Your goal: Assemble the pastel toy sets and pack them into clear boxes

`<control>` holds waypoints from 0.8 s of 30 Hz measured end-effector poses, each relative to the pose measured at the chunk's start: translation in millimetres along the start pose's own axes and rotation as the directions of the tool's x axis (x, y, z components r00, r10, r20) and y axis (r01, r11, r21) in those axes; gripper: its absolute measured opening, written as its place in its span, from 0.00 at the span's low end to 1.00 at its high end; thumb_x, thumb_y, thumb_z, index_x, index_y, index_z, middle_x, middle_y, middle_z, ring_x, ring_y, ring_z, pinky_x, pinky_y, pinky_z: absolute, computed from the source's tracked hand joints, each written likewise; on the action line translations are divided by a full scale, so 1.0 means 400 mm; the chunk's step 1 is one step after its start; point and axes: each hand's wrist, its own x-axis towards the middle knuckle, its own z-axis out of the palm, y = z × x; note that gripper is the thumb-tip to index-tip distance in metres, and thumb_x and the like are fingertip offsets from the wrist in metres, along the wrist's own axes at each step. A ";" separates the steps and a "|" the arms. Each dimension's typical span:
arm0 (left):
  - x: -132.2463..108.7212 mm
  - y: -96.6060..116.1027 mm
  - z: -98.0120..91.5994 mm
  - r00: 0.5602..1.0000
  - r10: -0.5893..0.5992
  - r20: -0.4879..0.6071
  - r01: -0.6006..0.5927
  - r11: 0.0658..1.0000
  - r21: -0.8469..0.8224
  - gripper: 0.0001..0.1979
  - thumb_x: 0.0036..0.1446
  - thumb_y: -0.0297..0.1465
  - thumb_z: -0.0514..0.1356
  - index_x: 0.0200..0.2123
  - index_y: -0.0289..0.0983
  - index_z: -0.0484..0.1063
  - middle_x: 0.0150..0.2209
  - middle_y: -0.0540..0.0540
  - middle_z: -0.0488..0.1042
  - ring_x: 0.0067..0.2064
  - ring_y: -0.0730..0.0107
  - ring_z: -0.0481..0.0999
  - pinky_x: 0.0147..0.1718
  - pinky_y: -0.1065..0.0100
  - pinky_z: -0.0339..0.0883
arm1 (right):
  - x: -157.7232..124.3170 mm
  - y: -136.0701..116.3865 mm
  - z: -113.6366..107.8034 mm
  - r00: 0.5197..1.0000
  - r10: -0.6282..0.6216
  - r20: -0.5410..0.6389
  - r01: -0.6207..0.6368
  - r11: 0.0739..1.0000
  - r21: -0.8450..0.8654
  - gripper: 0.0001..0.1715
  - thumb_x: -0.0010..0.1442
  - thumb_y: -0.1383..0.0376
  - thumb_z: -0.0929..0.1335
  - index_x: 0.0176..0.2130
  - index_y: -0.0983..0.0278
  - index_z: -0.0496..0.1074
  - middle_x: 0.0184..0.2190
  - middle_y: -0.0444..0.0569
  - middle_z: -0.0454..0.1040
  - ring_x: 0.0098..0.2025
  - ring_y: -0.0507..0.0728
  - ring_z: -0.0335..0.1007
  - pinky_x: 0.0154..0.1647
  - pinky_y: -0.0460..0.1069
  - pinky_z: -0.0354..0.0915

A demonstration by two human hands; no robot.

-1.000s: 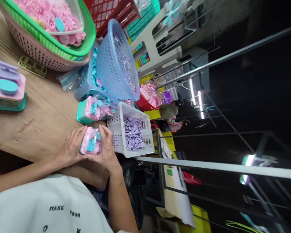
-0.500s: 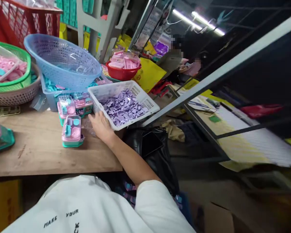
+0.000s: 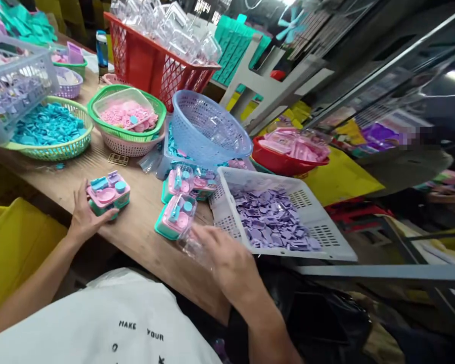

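Observation:
My left hand (image 3: pixel 84 215) is closed around the side of a pink and teal toy kitchen unit (image 3: pixel 108 194), which stands upright on the wooden table. Blue pieces and a pink basin sit on its top. My right hand (image 3: pixel 227 258), smeared by motion, has its fingers on a clear plastic cover (image 3: pixel 197 247) near the table's front edge. Just beyond that cover stands a second toy kitchen unit (image 3: pixel 176 216), with more of the same kind behind it. To the right of them is a white crate (image 3: pixel 326 222) of small purple plastic pieces (image 3: pixel 273 217).
A blue basket (image 3: pixel 212 126) leans behind the units. Farther left are a green basket (image 3: pixel 157 108) of pink parts and a pale green basket (image 3: pixel 85 139) of blue parts. A red crate (image 3: pixel 144 60) holds clear covers. A metal bar (image 3: pixel 382 272) crosses at right.
The view has swung left, bringing my left hand and the toy kitchen unit it holds into sight. My right hand has moved from beside the white crate toward the table's front edge with the clear cover.

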 end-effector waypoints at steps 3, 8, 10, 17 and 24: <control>-0.073 0.028 0.003 0.973 0.197 0.121 -0.199 0.980 0.004 0.61 0.46 0.50 0.74 0.74 0.41 0.43 0.63 0.33 0.62 0.58 0.46 0.73 0.58 0.43 0.70 | -0.071 -0.040 0.078 0.985 0.094 0.145 -0.085 0.994 -0.065 0.30 0.67 0.77 0.61 0.61 0.56 0.72 0.53 0.54 0.78 0.48 0.61 0.72 0.41 0.53 0.67; -0.006 0.024 0.002 0.877 0.341 0.339 -0.340 0.938 -0.066 0.66 0.47 0.50 0.74 0.75 0.40 0.34 0.68 0.28 0.55 0.65 0.41 0.65 0.59 0.41 0.69 | -0.140 -0.095 0.159 0.947 0.218 0.236 -0.223 0.975 -0.008 0.31 0.68 0.71 0.64 0.67 0.57 0.65 0.67 0.60 0.65 0.66 0.70 0.60 0.58 0.65 0.64; 0.058 0.004 0.019 0.820 0.394 0.416 -0.371 0.918 -0.139 0.71 0.43 0.54 0.74 0.75 0.39 0.31 0.71 0.25 0.49 0.70 0.38 0.59 0.62 0.37 0.65 | -0.155 -0.100 0.156 0.947 0.087 0.310 -0.138 0.980 0.143 0.39 0.66 0.62 0.70 0.72 0.55 0.57 0.71 0.60 0.57 0.71 0.70 0.52 0.63 0.67 0.61; 0.144 0.012 0.070 0.698 0.315 0.643 -0.196 0.948 -0.251 0.72 0.43 0.62 0.70 0.75 0.40 0.29 0.71 0.27 0.54 0.64 0.49 0.69 0.56 0.41 0.70 | -0.127 0.027 0.136 0.917 -0.014 0.398 -0.139 0.925 0.355 0.63 0.53 0.54 0.79 0.74 0.59 0.48 0.74 0.60 0.49 0.76 0.68 0.41 0.73 0.67 0.51; 0.076 0.053 0.085 0.796 0.210 0.567 -0.166 0.978 -0.128 0.72 0.39 0.62 0.71 0.74 0.30 0.40 0.65 0.27 0.62 0.59 0.49 0.72 0.57 0.42 0.70 | -0.077 0.035 0.133 0.803 0.166 0.573 -0.288 0.949 0.130 0.57 0.51 0.48 0.79 0.69 0.68 0.61 0.55 0.63 0.73 0.58 0.71 0.68 0.58 0.67 0.66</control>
